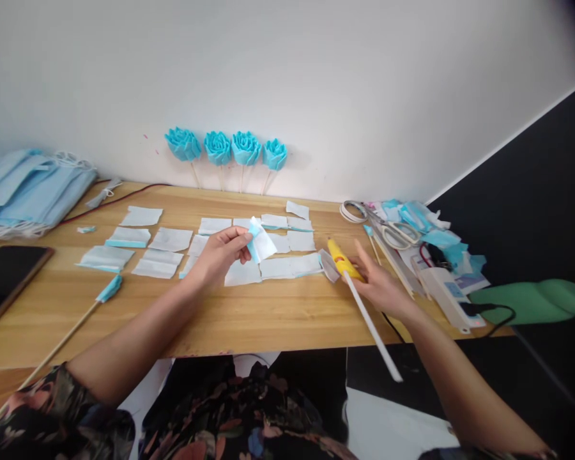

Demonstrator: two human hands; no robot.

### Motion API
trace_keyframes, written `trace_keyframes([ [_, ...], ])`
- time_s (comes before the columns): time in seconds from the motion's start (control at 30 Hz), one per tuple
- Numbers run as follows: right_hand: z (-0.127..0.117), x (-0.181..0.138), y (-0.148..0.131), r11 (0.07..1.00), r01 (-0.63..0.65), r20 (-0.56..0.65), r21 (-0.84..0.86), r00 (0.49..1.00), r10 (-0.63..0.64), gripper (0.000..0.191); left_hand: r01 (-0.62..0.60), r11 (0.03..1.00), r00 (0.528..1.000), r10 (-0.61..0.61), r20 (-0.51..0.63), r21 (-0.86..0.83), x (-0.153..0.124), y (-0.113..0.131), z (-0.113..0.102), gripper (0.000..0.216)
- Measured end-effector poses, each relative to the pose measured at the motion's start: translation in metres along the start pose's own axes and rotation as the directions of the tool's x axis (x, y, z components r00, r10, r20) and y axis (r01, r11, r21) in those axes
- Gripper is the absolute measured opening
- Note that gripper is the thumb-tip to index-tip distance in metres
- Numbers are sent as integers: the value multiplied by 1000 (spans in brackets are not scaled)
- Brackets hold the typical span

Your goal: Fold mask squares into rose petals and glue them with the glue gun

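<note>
My left hand (223, 252) pinches a small fabric piece (262, 243), white with a light blue edge, above the table. My right hand (376, 281) is beside a yellow glue gun (342, 260), its fingers stretched out and apart along the gun's side. A long white glue stick (374, 329) sticks out of the gun's back, past the table's front edge. Several white cut pieces (245, 271) with some blue edges lie in rows under and around my left hand. A wooden stick with a blue wrapped tip (109, 289) lies at the left.
Several blue fabric roses (218, 148) on sticks lean against the wall. Stacked face masks (29, 185) and a phone (12, 278) are at left. Scissors (397, 234), blue scraps (441, 239), a power strip (444, 297) and a green object (527, 301) are at right.
</note>
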State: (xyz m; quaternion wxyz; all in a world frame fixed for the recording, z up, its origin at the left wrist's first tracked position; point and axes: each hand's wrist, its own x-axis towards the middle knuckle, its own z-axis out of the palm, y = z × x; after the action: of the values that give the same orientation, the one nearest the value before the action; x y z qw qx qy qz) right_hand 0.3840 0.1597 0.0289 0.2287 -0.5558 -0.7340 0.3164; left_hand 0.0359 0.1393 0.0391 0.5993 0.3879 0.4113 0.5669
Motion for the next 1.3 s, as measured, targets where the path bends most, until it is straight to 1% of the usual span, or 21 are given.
trace_keyframes([
  [0.13, -5, -37, -4, 983, -91, 43, 162, 995, 85, 91, -3, 1000, 1000, 3, 11, -3, 0, -3, -1, 24],
  [0.27, -5, -61, -11, 959, -164, 79, 230, 986, 150, 95, 1, 1000, 999, -1, 54, 11, -3, -4, 1, 23],
  [0.37, 9, -65, -21, 944, -174, 109, 280, 983, 148, 98, 12, 998, 983, -23, 183, 58, -8, -3, 4, 24],
  [0.43, 22, -61, -28, 938, -145, 133, 314, 985, 107, 98, 22, 990, 953, -63, 297, 137, -12, -2, 7, 24],
  [0.5, 31, -52, -34, 944, -93, 137, 317, 989, 52, 98, 39, 971, 911, -132, 392, 236, -15, -1, 9, 23],
  [0.57, 31, -39, -38, 970, -35, 89, 239, 996, 14, 97, 57, 950, 876, -195, 440, 307, -17, -1, 10, 22],
  [0.63, 23, -24, -38, 998, 8, -16, 69, 1000, -6, 95, 63, 941, 867, -216, 449, 332, -17, -1, 11, 21],
  [0.7, 10, -5, -30, 992, 13, -121, -122, 992, -28, 95, 51, 942, 882, -199, 427, 332, -16, -2, 10, 20],
  [0.77, -4, 14, -15, 963, 33, -199, -267, 976, -89, 91, 31, 951, 909, -155, 386, 308, -13, -4, 9, 20],
  [0.83, -16, 32, 4, 919, 58, -204, -389, 968, -147, 85, 22, 966, 938, -109, 330, 257, -10, -6, 8, 22],
  [0.93, -32, 47, 23, 857, 105, -110, -505, 977, -184, 78, 36, 982, 973, -76, 220, 183, -5, -9, 7, 28],
  [1.0, -40, 50, 19, 823, 136, -60, -551, 978, -201, 67, 39, 988, 986, -62, 156, 150, -3, -9, 6, 32],
  [1.07, -42, 48, -1, 814, 154, -86, -560, 966, -242, 54, 32, 991, 991, -49, 123, 130, -1, -9, 5, 33],
  [1.13, -33, 44, -31, 854, 191, -145, -485, 945, -293, 49, 27, 991, 992, -44, 120, 133, -1, -9, 4, 34],
  [1.17, -24, 43, -47, 895, 209, -134, -393, 950, -281, 47, 24, 990, 991, -42, 124, 142, -1, -9, 4, 35],
  [1.23, -1, 44, -75, 968, 225, -8, -110, 974, -227, 43, 15, 986, 989, -39, 140, 168, -2, -8, 4, 38],
  [1.27, 11, 46, -87, 974, 223, 63, 40, 972, -225, 44, 9, 983, 988, -37, 149, 183, -2, -8, 5, 39],
  [1.3, 24, 49, -96, 966, 207, 99, 154, 970, -223, 46, 5, 980, 987, -37, 156, 198, -3, -7, 5, 40],
])
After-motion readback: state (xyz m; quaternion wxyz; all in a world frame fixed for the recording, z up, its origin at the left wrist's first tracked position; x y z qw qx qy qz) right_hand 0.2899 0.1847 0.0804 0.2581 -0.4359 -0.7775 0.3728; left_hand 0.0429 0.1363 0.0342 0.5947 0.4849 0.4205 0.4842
